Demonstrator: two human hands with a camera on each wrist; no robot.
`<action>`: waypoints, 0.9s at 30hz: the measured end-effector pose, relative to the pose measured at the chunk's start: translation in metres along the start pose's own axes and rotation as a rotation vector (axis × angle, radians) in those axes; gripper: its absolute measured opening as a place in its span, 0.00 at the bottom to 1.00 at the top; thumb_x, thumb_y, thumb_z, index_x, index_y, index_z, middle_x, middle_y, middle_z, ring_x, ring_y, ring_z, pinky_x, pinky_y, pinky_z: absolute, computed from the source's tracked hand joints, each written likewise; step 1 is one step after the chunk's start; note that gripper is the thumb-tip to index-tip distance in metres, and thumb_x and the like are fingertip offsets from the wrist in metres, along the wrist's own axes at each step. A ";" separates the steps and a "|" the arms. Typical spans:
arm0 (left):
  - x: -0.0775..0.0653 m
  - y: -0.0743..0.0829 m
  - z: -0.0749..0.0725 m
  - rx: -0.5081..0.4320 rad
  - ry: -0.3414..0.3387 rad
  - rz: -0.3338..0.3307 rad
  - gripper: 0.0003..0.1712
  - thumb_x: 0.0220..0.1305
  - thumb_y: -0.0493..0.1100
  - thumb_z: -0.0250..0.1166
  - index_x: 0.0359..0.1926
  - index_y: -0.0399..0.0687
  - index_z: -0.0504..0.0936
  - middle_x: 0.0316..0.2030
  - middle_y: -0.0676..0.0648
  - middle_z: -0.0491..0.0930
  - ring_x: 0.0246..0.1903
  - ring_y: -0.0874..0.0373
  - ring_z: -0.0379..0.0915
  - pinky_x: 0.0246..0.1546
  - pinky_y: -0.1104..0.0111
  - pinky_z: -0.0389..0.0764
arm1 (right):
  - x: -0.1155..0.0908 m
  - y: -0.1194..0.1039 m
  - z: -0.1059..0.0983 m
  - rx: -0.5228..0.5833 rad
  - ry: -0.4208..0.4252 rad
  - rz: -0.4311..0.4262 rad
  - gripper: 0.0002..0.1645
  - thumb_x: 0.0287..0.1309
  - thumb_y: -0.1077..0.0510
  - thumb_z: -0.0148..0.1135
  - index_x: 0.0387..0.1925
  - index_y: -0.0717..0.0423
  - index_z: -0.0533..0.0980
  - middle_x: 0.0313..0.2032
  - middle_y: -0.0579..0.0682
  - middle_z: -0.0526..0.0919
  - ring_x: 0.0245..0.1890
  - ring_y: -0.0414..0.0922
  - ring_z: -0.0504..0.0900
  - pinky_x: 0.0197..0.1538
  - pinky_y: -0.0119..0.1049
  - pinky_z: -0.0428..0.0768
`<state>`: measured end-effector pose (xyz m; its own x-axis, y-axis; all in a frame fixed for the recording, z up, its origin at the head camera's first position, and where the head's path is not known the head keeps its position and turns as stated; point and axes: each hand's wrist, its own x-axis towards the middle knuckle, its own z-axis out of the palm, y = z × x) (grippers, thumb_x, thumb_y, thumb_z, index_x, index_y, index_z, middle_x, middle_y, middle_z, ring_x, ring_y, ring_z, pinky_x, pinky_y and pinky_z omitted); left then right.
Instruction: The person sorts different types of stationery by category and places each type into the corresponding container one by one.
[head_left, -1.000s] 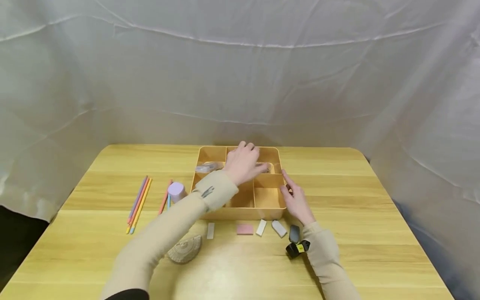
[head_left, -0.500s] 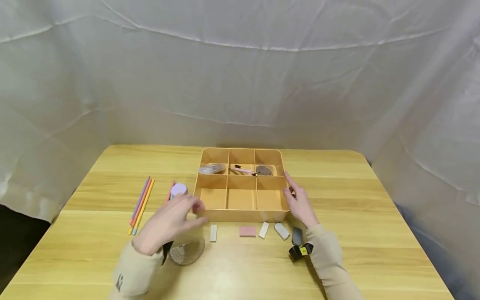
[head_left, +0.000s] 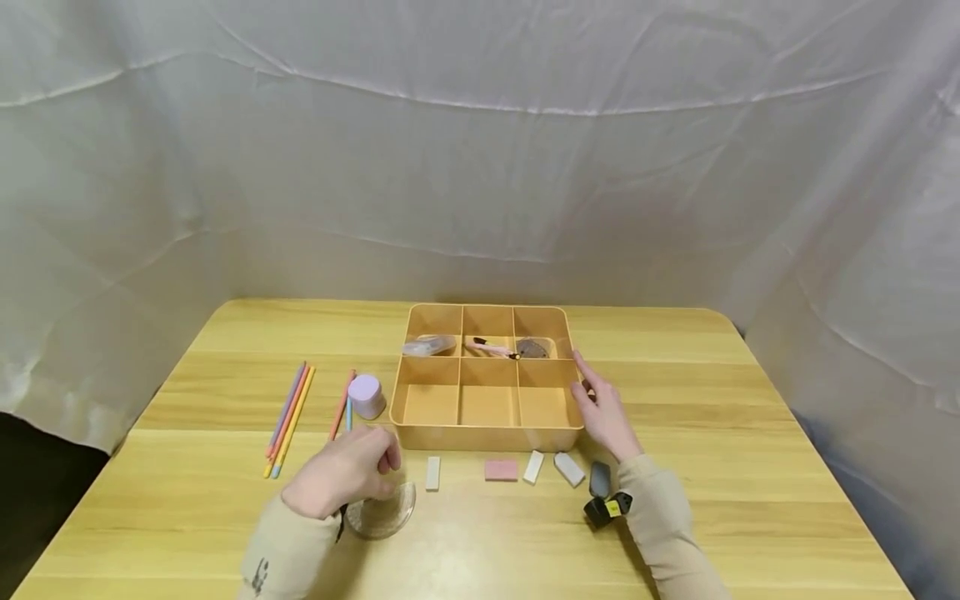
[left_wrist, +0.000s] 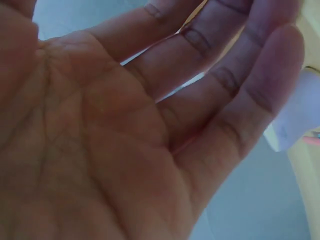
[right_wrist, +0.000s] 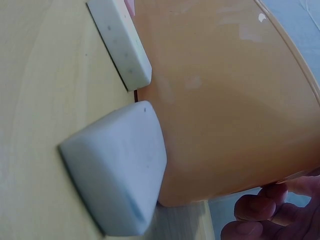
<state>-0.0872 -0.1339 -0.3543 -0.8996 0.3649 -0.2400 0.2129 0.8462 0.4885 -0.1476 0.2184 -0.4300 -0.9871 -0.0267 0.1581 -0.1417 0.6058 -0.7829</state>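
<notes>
My left hand [head_left: 348, 471] hovers low over the far edge of a clear, half-round protractor [head_left: 382, 517] on the table. In the left wrist view its palm and loosely bent fingers [left_wrist: 200, 90] hold nothing. The right hand [head_left: 603, 417] rests against the right wall of an orange six-compartment organizer box [head_left: 487, 437], fingertips right at that wall. In the right wrist view several of this hand's fingers bend beside the box's corner. The back compartments hold a clear plastic item [head_left: 429, 346], a pink stick with black ends [head_left: 491, 347] and a dark roundish item [head_left: 532, 348].
In front of the box lie a small white block [head_left: 432, 473], a pink block [head_left: 501, 470], two more whitish blocks [head_left: 533, 467] and a dark grey block [head_left: 600, 478]. Left of it stand a lilac cylinder [head_left: 367, 396] and several coloured pencils [head_left: 291, 421].
My left hand has come back from over the box's rear compartments to the protractor at the front left. The right hand stays at the box's side.
</notes>
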 end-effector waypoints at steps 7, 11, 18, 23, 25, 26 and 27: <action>0.004 -0.004 0.006 0.005 -0.029 -0.047 0.17 0.40 0.30 0.79 0.32 0.44 0.81 0.29 0.51 0.77 0.31 0.59 0.71 0.35 0.65 0.77 | 0.000 0.001 0.000 0.003 0.006 0.004 0.32 0.73 0.65 0.46 0.75 0.62 0.58 0.26 0.53 0.69 0.20 0.38 0.62 0.24 0.29 0.65; 0.004 -0.006 0.007 0.005 -0.042 -0.064 0.19 0.37 0.32 0.81 0.31 0.44 0.81 0.28 0.51 0.78 0.30 0.58 0.72 0.34 0.64 0.78 | 0.000 0.000 0.001 0.000 0.007 0.001 0.32 0.73 0.65 0.46 0.75 0.62 0.58 0.27 0.54 0.70 0.21 0.37 0.63 0.24 0.29 0.66; 0.004 -0.009 0.013 0.023 -0.052 -0.088 0.22 0.33 0.33 0.84 0.30 0.44 0.81 0.30 0.51 0.80 0.31 0.58 0.73 0.36 0.63 0.81 | 0.000 0.002 0.000 -0.002 0.002 0.002 0.32 0.74 0.63 0.45 0.76 0.61 0.58 0.27 0.53 0.70 0.21 0.37 0.63 0.25 0.28 0.66; 0.006 -0.009 0.019 0.054 -0.072 -0.107 0.24 0.31 0.34 0.84 0.31 0.46 0.80 0.32 0.51 0.78 0.36 0.57 0.72 0.39 0.60 0.80 | 0.000 0.001 0.000 -0.004 0.003 0.009 0.32 0.73 0.64 0.45 0.76 0.61 0.58 0.27 0.54 0.71 0.21 0.37 0.63 0.25 0.28 0.66; 0.006 -0.008 0.022 0.070 -0.066 -0.104 0.25 0.29 0.33 0.84 0.30 0.47 0.79 0.32 0.51 0.77 0.36 0.57 0.71 0.39 0.60 0.79 | 0.001 0.000 0.000 -0.004 0.004 0.012 0.32 0.73 0.65 0.46 0.76 0.61 0.58 0.27 0.53 0.70 0.21 0.37 0.63 0.25 0.28 0.66; 0.006 -0.007 0.023 0.080 -0.063 -0.099 0.26 0.28 0.33 0.84 0.30 0.47 0.79 0.32 0.52 0.77 0.35 0.57 0.71 0.39 0.60 0.79 | 0.000 -0.001 0.001 -0.003 0.004 0.012 0.32 0.73 0.65 0.46 0.76 0.61 0.58 0.27 0.53 0.70 0.21 0.37 0.63 0.25 0.28 0.66; 0.006 -0.006 0.024 0.088 -0.060 -0.096 0.26 0.27 0.33 0.84 0.30 0.48 0.78 0.31 0.52 0.76 0.35 0.57 0.70 0.39 0.59 0.79 | 0.000 -0.001 0.001 -0.002 0.006 0.012 0.32 0.73 0.65 0.46 0.76 0.61 0.58 0.27 0.53 0.70 0.21 0.37 0.63 0.25 0.28 0.66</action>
<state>-0.0845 -0.1277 -0.3794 -0.8933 0.3011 -0.3336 0.1618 0.9080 0.3864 -0.1479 0.2168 -0.4294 -0.9882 -0.0141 0.1523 -0.1295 0.6075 -0.7837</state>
